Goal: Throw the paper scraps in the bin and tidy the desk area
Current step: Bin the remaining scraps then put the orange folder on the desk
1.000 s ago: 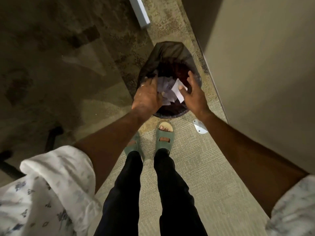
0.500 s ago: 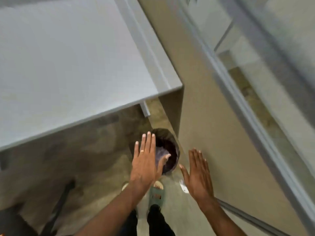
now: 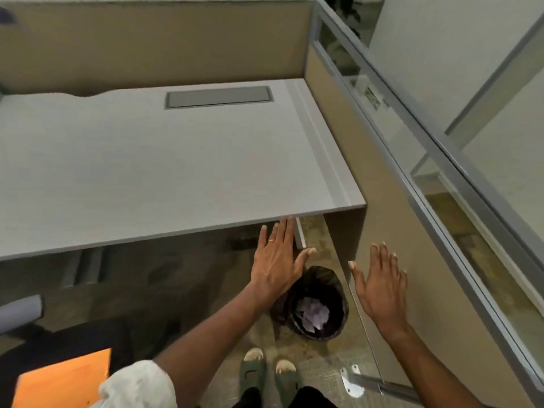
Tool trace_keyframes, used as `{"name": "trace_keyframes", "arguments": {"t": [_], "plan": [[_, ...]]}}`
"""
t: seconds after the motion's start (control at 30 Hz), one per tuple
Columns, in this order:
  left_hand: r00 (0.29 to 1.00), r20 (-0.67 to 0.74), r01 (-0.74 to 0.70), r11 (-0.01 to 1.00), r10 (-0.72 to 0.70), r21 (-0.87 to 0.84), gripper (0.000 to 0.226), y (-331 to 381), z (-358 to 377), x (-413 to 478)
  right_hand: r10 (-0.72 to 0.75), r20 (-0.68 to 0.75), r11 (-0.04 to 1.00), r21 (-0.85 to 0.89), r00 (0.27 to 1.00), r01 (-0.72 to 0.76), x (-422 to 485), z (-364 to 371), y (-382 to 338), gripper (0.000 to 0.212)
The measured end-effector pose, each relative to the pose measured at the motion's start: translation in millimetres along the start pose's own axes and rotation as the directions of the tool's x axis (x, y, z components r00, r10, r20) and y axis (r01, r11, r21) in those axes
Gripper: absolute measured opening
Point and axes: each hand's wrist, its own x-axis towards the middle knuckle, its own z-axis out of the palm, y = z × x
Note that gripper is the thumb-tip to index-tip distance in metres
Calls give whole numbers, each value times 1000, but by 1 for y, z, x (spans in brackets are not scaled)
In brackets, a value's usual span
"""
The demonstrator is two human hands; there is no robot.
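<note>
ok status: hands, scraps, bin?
Left hand open, empty; right hand open, empty. Paper scraps in the bin. Desk top bare in view. Nothing obstructing.

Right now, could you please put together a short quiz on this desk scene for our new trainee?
1. True or false: the paper scraps lie inside the bin.
2. Which hand wears a ring? A) left hand B) right hand C) neither
3. Fill in: both hands are ____, with no grip on anything.

Key: 1 true. 2 A. 3 open; the fingers are spread. The bin, lined with a black bag, stands on the carpet below the desk corner, beside the partition panel.
</note>
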Motion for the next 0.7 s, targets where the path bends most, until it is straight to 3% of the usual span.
{"name": "trace_keyframes", "arguments": {"t": [0.2,0.37,0.7], "plan": [[981,-91,172,985,-174,-30,87,-27,-28,-25,-242,-1,969,42,970,242,19,-8,-40,79],[922,-165,347,937,-349,-43,84,-60,-52,-72,-460,46,888,51,887,458,31,-1,-93,79],[677,-329,680,731,-658,-62,81,-157,-82,-207,-712,130,701,93,690,707,-18,14,-232,79]]}}
